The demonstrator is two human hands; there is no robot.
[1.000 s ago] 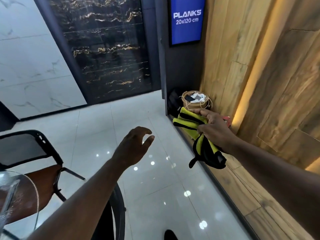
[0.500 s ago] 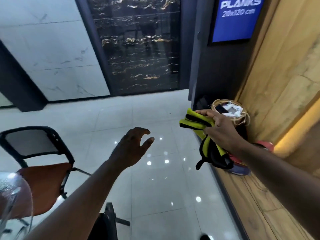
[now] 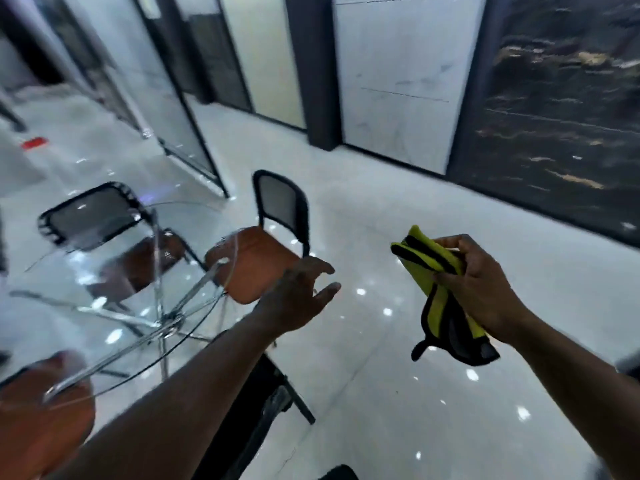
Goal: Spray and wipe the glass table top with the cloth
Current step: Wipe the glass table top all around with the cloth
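My right hand [image 3: 481,289] grips a folded yellow and black cloth [image 3: 438,306], which hangs down below my fist at the right. My left hand [image 3: 299,299] floats empty in mid-air at the centre, fingers loosely curved. The round glass table top [image 3: 45,306] on chrome legs lies at the lower left, to the left of my left hand. No spray bottle is in view.
Three chairs with brown seats and black mesh backs surround the table: one behind it [image 3: 93,216], one at its right [image 3: 273,216], one at the bottom left [image 3: 38,427]. Glossy white floor tiles [image 3: 398,393] spread to the right. Marble display panels [image 3: 408,81] line the far wall.
The view has swung left, away from the wooden wall and basket, bringing the glass table and chairs into sight. My right hand still holds the cloth; my left hand stays raised and empty.
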